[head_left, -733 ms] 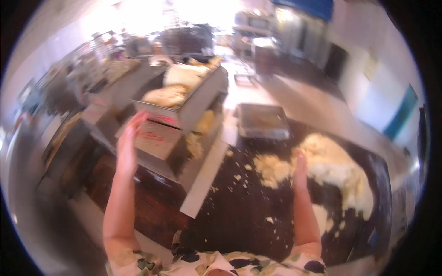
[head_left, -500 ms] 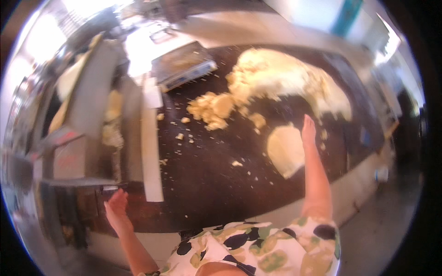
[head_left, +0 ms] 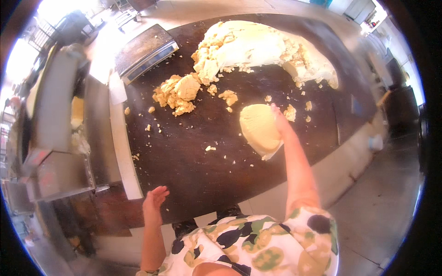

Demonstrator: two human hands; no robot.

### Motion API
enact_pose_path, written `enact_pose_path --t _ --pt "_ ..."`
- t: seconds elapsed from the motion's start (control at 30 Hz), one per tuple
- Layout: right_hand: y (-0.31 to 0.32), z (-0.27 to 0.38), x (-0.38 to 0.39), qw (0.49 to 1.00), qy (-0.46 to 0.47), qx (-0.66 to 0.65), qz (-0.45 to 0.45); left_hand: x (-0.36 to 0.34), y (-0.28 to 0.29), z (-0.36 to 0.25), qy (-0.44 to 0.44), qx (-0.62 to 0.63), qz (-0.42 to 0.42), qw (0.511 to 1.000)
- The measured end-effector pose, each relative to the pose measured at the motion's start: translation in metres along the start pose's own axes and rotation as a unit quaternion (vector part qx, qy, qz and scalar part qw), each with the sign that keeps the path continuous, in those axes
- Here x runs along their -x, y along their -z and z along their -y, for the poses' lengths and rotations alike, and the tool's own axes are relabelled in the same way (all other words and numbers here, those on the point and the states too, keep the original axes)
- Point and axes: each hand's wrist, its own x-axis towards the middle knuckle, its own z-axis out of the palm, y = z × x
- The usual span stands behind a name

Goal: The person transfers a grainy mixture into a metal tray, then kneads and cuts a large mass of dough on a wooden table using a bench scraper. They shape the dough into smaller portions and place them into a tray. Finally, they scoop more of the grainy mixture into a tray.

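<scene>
Touching dough slab (head_left: 258,128) with right hand (head_left: 280,121), cannot tell if gripping; holding nothing in spread left hand (head_left: 154,205). Probably soft, crumbly: support broadly underneath.

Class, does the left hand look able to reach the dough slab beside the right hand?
Probably yes: the left hand looks empty, with only crumbs on the tabletop between it and the dough slab.

The person's right hand (head_left: 282,121) touches the right edge of a smooth dough slab (head_left: 258,126), with the left hand (head_left: 155,202) to the slab's lower left, crumbly lumps (head_left: 179,93) upper left, and a larger dough mass (head_left: 251,43) beyond it.
</scene>
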Motion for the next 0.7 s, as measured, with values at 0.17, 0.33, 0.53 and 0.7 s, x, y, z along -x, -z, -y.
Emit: enact_pose_path --t 0.17,0.33,0.53,0.7 --pt "-0.039 0.082 0.140 0.977 0.161 0.031 0.133 -0.032 -0.072 0.013 0.086 0.007 0.088 0.992" --pt "-0.029 0.006 0.126 0.990 0.134 -0.046 -0.029 -0.043 -0.123 0.017 0.130 0.026 0.096 0.987" --pt "-0.117 -0.058 0.154 0.981 0.061 -0.099 0.156 -0.035 -0.140 0.063 0.196 0.160 0.121 0.960" --pt "-0.149 -0.015 0.186 0.956 0.013 -0.143 0.256 -0.029 -0.145 0.062 0.210 0.274 0.138 0.928"
